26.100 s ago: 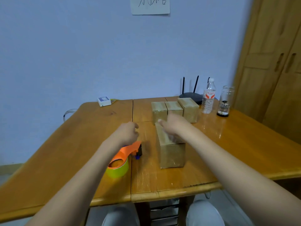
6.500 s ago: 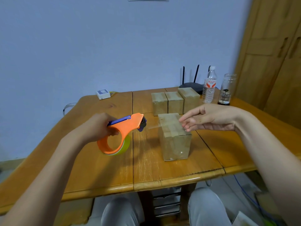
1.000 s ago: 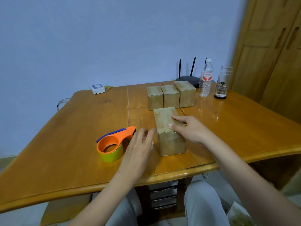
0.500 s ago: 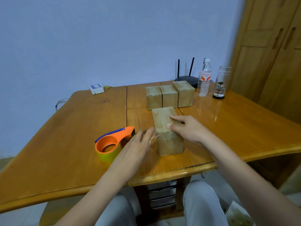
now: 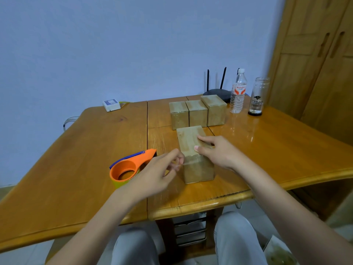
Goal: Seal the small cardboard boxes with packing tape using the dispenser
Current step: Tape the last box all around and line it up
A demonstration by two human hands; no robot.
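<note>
Counting what's on my wooden table (image 5: 80, 169): four small cardboard boxes total. One box (image 5: 196, 165) sits in front of me near the table edge, and three more boxes (image 5: 197, 112) stand side by side in a row behind it, touching each other. One orange tape dispenser (image 5: 131, 168) with a yellow-green roll lies on the table just left of the near box.

My right hand (image 5: 219, 152) rests on top of the near box, fingers laid fairly straight across the lid, pressing down. My left hand (image 5: 158, 175) is at the box's left front corner, thumb and fingers pinching what looks like a clear strip of tape (image 5: 181, 164) running onto the box, though it's pretty blurry.

Other stuff: one water bottle (image 5: 238, 92) with a red and white label, can't quite read the brand. One clear glass jar (image 5: 257, 96) with a dark logo, writing too small. One black router (image 5: 216, 90) with antennas, and one little white box (image 5: 111, 105) by the wall.
</note>
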